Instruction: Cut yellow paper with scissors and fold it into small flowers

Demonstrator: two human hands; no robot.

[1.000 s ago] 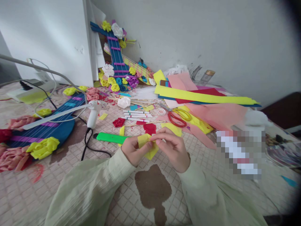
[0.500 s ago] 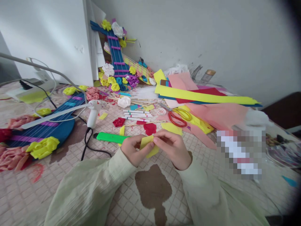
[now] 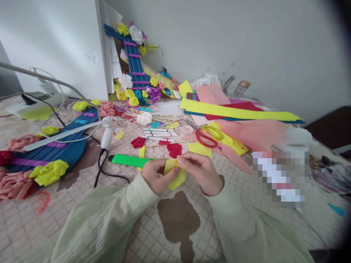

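Note:
Between my hands, above the near part of the table, is a small piece of yellow crepe paper. My left hand pinches it from the left, thumb pressed along its face. The fingertips of my right hand are closed on its upper right edge. A green utility knife lies just beyond my left hand, partly hidden by it. Past my fingers are a yellow paper piece, a red paper petal and red-handled scissors.
A white glue gun with a black cord stands on the left, beside a flower-trimmed blue paper guitar. White markers lie mid-table. Long yellow crepe paper and pink sheets are piled at the right. Another blue guitar leans at the back.
The yellow paper has turned between my fingers, and more of it now hangs below my left thumb. My right fingertips have shifted slightly left along its upper edge.

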